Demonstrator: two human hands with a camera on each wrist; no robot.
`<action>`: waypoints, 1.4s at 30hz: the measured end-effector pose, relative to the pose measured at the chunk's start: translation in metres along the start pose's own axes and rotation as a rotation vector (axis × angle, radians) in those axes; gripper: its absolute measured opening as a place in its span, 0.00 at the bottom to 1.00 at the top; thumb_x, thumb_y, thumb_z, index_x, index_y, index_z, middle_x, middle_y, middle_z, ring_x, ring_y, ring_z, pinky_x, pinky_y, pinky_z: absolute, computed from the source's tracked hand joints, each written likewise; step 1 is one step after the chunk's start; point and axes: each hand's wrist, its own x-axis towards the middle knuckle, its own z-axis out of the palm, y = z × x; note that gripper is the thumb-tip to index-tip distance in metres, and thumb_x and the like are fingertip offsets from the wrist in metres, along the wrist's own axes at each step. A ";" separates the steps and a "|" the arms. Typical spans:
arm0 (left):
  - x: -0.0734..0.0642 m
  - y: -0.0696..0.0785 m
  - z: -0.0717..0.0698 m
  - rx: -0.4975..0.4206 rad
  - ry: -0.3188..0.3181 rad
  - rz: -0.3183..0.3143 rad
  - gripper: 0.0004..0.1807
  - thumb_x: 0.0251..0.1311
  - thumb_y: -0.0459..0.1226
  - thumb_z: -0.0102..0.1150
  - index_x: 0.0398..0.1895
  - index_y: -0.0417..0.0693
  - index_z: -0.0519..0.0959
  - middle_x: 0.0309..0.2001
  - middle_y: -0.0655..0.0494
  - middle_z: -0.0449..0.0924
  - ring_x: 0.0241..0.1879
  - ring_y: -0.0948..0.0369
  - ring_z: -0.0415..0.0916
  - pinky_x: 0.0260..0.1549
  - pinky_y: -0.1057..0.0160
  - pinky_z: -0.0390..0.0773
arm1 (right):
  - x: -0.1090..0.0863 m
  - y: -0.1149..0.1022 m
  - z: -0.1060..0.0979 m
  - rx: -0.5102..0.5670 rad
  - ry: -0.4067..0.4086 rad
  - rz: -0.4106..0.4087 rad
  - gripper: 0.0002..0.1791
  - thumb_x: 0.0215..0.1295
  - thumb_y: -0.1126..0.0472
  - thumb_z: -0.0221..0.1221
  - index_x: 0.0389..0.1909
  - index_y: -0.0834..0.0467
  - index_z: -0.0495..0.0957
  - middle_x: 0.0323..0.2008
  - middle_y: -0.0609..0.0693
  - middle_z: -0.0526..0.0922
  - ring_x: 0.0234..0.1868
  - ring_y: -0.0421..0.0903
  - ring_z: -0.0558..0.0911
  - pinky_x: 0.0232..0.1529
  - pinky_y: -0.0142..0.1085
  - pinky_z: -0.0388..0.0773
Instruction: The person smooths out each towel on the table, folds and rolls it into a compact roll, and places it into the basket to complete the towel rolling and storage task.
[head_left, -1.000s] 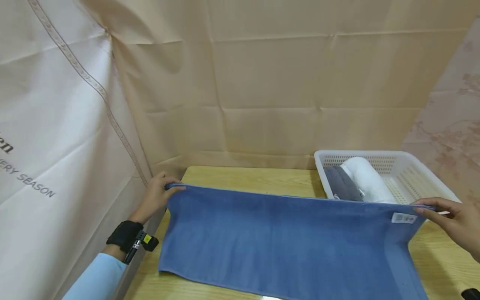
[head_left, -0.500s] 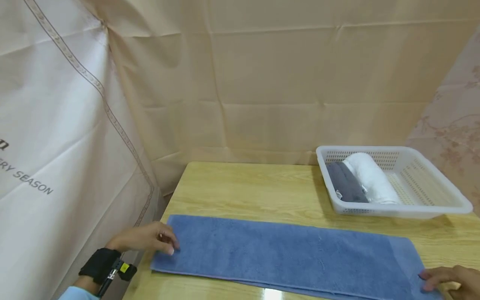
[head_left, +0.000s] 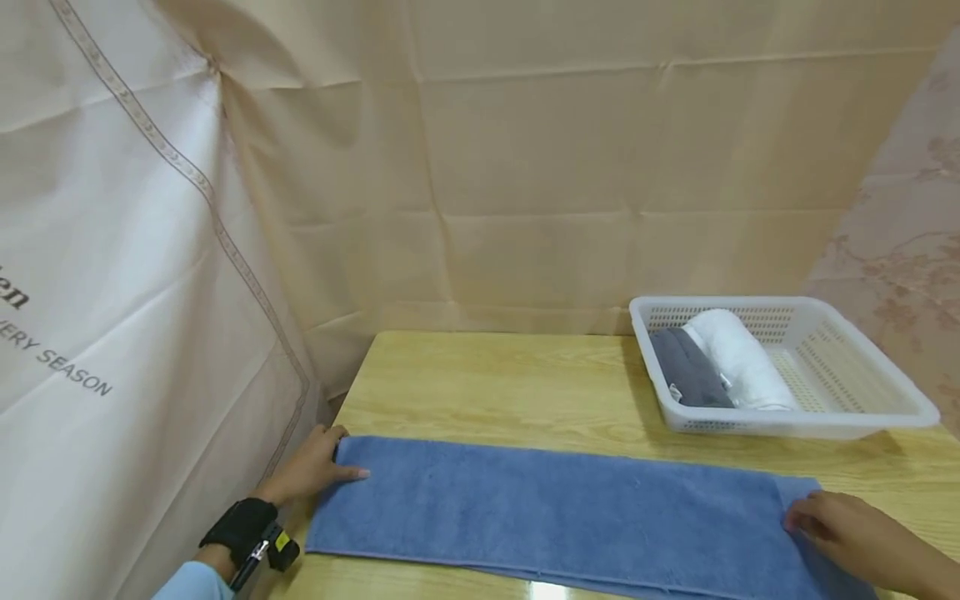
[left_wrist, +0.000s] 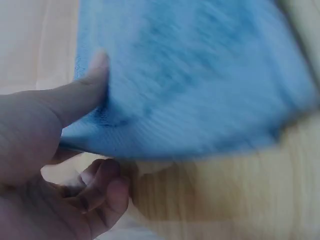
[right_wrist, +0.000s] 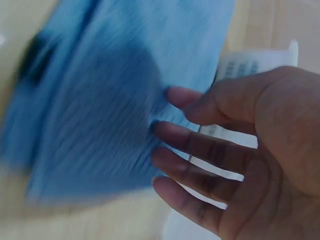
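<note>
A blue towel (head_left: 555, 508), folded into a long strip, lies across the front of the wooden table. At its far left corner my left hand (head_left: 315, 467) pinches the edge, the thumb (left_wrist: 90, 90) on top and the other fingers (left_wrist: 107, 192) below, partly hidden by the cloth. Over the right end is my right hand (head_left: 855, 529). The right wrist view, somewhat blurred, has its fingertips (right_wrist: 162, 131) touching the towel, with the fingers spread and only slightly bent.
A white plastic basket (head_left: 847, 425) stands at the back right of the table (head_left: 480, 383), holding a rolled white towel (head_left: 738, 358) and a dark grey cloth roll (head_left: 690, 371). Beige fabric (head_left: 525, 167) hangs behind, and white printed fabric (head_left: 135, 275) at the left.
The towel, held up by both hands a second ago, has come down flat as a narrower folded strip. Since half a second ago, both hands have moved away from the front edge, toward its far corners.
</note>
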 end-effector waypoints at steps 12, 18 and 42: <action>0.018 0.124 -0.008 -0.556 -0.182 0.142 0.17 0.73 0.39 0.61 0.62 0.55 0.73 0.49 0.49 0.73 0.40 0.54 0.75 0.39 0.55 0.78 | 0.141 -0.176 0.019 0.311 0.071 0.007 0.14 0.73 0.53 0.63 0.54 0.54 0.83 0.42 0.44 0.85 0.40 0.41 0.83 0.39 0.39 0.80; 0.035 0.191 0.018 -0.927 -0.388 0.238 0.21 0.74 0.41 0.60 0.65 0.44 0.73 0.47 0.40 0.83 0.45 0.47 0.85 0.50 0.49 0.83 | 0.184 -0.250 0.024 0.645 0.015 0.015 0.31 0.73 0.44 0.62 0.68 0.59 0.71 0.47 0.51 0.83 0.39 0.43 0.83 0.36 0.40 0.79; 0.065 0.121 0.054 -0.338 -0.560 0.530 0.08 0.68 0.49 0.67 0.35 0.60 0.81 0.38 0.57 0.76 0.42 0.60 0.67 0.41 0.63 0.69 | 0.083 -0.145 -0.057 0.880 0.157 0.430 0.31 0.82 0.48 0.49 0.71 0.68 0.63 0.44 0.56 0.86 0.36 0.52 0.87 0.35 0.46 0.84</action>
